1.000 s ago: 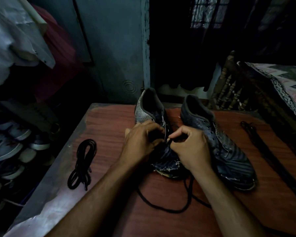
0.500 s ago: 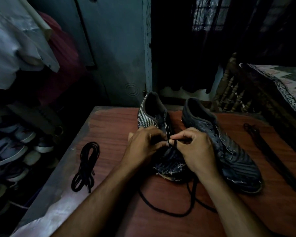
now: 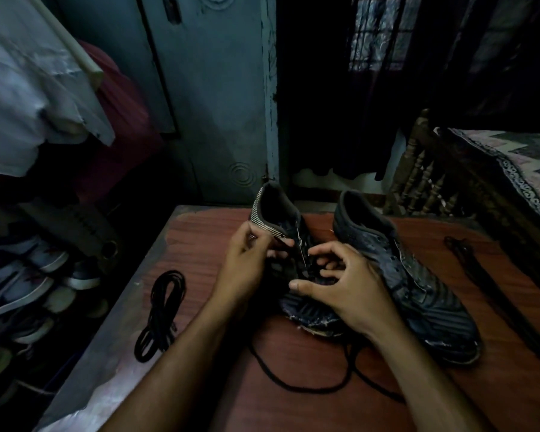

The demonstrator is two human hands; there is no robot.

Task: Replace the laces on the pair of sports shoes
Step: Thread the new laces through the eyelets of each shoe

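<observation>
Two dark sports shoes stand side by side on a reddish wooden table [image 3: 200, 244], toes toward me. The left shoe [image 3: 278, 219] has a striped heel; the right shoe [image 3: 418, 291] lies beside it. My left hand [image 3: 247, 263] pinches at the left shoe's eyelet row from the left side. My right hand [image 3: 346, 285] rests over the same shoe's tongue, fingers curled around a black lace [image 3: 309, 388] that trails in a loop toward me. What exactly the left fingers hold is hidden in the dark.
A coiled black lace [image 3: 161, 313] lies on the table's left part. Another dark lace [image 3: 468, 260] stretches along the right edge. Several shoes [image 3: 28, 282] sit on a rack at the left. A bed [image 3: 527, 163] stands at the right.
Both hands have shifted up the left shoe toward its heel. My right hand's fingers have spread over the tongue; the view has tilted slightly.
</observation>
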